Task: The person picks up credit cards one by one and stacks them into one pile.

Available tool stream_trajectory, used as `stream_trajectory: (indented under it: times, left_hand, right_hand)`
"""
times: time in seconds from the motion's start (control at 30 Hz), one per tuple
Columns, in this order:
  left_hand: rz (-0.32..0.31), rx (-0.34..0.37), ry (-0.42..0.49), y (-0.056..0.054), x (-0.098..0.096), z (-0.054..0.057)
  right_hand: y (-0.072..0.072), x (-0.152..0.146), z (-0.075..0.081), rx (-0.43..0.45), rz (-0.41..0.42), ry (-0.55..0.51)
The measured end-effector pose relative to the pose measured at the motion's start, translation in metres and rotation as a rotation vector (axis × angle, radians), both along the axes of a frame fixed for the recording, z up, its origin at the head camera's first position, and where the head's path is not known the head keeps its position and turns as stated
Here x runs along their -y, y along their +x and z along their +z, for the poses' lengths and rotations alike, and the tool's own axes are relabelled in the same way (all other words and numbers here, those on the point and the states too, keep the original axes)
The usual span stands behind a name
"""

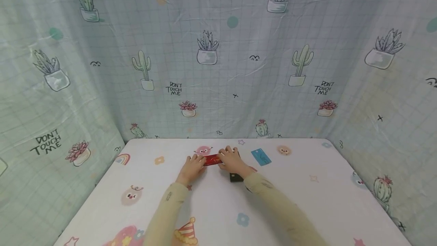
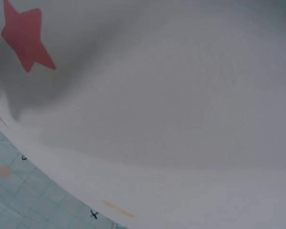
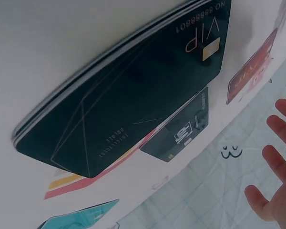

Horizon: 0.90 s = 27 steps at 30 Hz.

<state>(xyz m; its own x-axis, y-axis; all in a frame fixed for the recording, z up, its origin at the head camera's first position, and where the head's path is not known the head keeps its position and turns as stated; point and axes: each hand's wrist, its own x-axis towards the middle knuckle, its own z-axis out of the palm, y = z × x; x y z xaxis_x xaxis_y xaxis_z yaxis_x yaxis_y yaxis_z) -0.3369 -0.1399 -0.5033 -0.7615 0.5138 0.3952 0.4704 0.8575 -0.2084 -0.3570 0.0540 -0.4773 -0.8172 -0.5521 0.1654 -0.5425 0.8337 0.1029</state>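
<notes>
Cactus-print cloth (image 1: 232,75) framed the tabletop (image 1: 290,200); between left hand (image 1: 192,168) and right hand (image 1: 233,161), the red card (image 1: 213,159) seemed light, stiff (likely slick, too), best pinched by its edges; whether fingers clamped it, I couldn't tell.

red card (image 1: 213,160) | dark card (image 3: 148,90), gold chip (image 3: 211,49) | blue card (image 1: 261,157) | yellowish sleeves (image 1: 166,213) | cactus-print curtain (image 1: 232,63)

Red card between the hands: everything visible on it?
The red card is a thin rectangle, plastic-looking, with gold-toned VIP lettering. It seems to lie on the white table, its long side running across between the left hand and the right hand, whose fingers are at its two ends. Its right end is partly hidden; whether either hand grips it, I can't tell.
</notes>
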Motion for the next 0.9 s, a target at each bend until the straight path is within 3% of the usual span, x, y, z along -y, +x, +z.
stream_trajectory:
  times: [0.33, 0.53, 0.9]
  left_hand:
    - [0.171, 0.135, -0.007, -0.006, -0.01, -0.002]
    - [0.213, 0.189, -0.01, -0.008, -0.018, -0.002]
    - [0.301, 0.288, -0.058, -0.008, -0.024, -0.001]
  right_hand:
    - [-0.013, 0.013, -0.014, -0.039, -0.073, 0.1]
    - [-0.019, 0.018, -0.027, -0.041, -0.086, 0.164]
    - [-0.017, 0.017, -0.032, 0.012, -0.123, 0.181]
